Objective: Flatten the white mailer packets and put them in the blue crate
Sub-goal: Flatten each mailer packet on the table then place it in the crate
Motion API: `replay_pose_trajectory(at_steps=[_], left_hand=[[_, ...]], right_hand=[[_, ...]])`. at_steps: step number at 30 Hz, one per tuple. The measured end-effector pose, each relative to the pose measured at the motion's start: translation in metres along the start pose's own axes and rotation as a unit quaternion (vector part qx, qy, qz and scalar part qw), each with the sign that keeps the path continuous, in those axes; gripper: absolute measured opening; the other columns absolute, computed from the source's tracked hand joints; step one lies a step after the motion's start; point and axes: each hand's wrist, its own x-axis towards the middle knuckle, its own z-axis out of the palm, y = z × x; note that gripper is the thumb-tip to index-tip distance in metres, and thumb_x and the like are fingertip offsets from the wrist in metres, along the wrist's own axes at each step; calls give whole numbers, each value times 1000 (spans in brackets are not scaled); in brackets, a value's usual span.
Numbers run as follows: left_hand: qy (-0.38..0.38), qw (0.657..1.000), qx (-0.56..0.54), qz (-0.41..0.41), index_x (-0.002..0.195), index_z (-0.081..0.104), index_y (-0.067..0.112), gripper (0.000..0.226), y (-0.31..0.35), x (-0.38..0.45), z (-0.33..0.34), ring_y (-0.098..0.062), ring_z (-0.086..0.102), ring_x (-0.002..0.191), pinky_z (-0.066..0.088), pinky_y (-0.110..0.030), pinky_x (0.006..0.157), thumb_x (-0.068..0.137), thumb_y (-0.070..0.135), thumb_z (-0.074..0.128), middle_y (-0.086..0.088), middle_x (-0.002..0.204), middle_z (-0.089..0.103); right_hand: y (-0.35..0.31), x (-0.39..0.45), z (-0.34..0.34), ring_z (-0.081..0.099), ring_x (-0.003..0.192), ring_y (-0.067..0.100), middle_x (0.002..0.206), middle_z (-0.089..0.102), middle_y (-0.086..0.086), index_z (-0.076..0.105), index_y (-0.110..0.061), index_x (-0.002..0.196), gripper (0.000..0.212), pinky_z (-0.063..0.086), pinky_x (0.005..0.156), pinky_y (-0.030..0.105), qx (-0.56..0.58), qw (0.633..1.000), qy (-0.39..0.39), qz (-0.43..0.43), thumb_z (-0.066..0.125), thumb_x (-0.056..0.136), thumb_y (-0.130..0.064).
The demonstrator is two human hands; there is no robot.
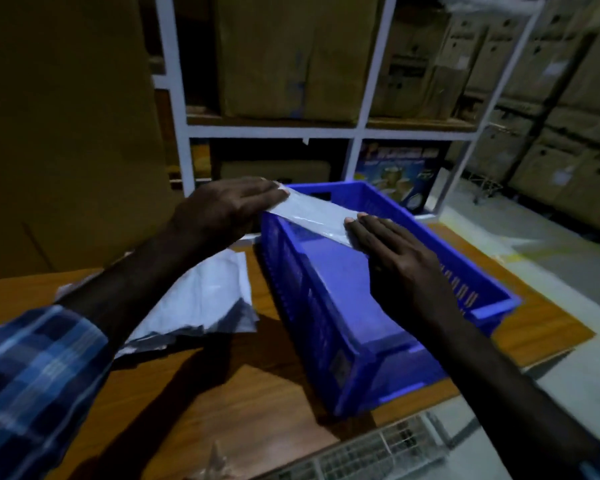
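A white mailer packet [314, 214] is stretched flat between my two hands above the far end of the blue crate [329, 327]. My left hand [222, 211] holds its left end, fingers straight on top, thumb hidden underneath. My right hand [392, 261] holds the right end the same way, fingers extended over it. The crate stands on the wooden table [250, 403], and its floor looks bare. A pile of loose white mailer packets [205, 299] lies on the table left of the crate, partly under my left forearm.
A white metal shelf rack [357, 129] with cardboard boxes stands behind the table. Stacked cartons fill the right background. A white wire grille [371, 448] sits at the table's near edge. A large cardboard box [59, 133] rises at the left.
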Motion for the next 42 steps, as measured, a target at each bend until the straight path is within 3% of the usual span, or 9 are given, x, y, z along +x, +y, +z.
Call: replay_pose_trajectory(at_steps=[5,9,15,29,32,34,37,40,42], left_hand=[[-53,997,-46,-39,117,70,14,46,3,60,53,-30,71,95,59,-42,69,76,-6,73,-11,115,71],[-139,979,-101,-111,106,76,19,40,-14,87,106,-28,72,76,57,-37,65,76,-3,62,-9,91,75],[-322,938,-98,-82,105,77,15,28,-34,117,172,-28,70,93,47,-31,78,85,2,63,-10,100,75],[-549,831,-85,19,111,74,10,25,-66,112,269,-24,65,105,38,-20,81,88,5,64,-8,110,73],[-473,876,-69,56,97,74,9,23,-69,109,281,-1,65,69,40,-8,60,81,-7,69,4,66,73],[-523,851,-30,28,92,72,11,17,-82,92,296,2,60,45,48,-14,46,96,8,56,12,50,65],[-561,808,49,174,109,75,10,23,-91,91,291,-20,70,89,43,-20,72,93,14,59,-3,98,75],[-649,760,-9,31,123,67,9,32,-72,108,276,-25,61,111,26,-12,70,93,4,56,-8,124,67],[-645,763,-36,-29,125,65,8,34,-63,112,268,-25,61,112,26,-12,70,92,2,56,-10,126,65]], right_hand=[[43,-15,7,65,111,34,128,64,17,60,-2,132,63,54,88,42,27,997,-51,59,68,72,17],[66,-22,27,69,82,38,111,71,16,57,-5,135,66,56,60,41,77,981,-154,88,71,72,6],[76,-16,70,57,110,39,129,61,13,23,-21,156,69,45,82,42,99,929,-326,141,54,94,-16],[79,-13,137,52,118,38,137,48,13,14,-11,155,72,41,86,42,127,837,-519,118,55,96,-18],[76,-17,146,50,121,39,143,43,15,12,-9,155,73,40,90,42,160,826,-529,114,54,98,-27],[74,-19,148,48,124,39,148,39,16,11,-11,156,69,41,95,44,188,817,-530,128,48,101,-31],[73,-23,155,47,126,41,154,31,16,9,-14,156,66,41,99,47,217,807,-532,139,43,103,-34],[75,-27,161,39,136,39,162,18,14,4,-22,158,68,34,109,44,237,790,-542,163,40,103,-40],[74,-28,161,33,141,39,164,10,15,-1,-26,158,68,29,113,43,243,775,-558,171,39,104,-42]])
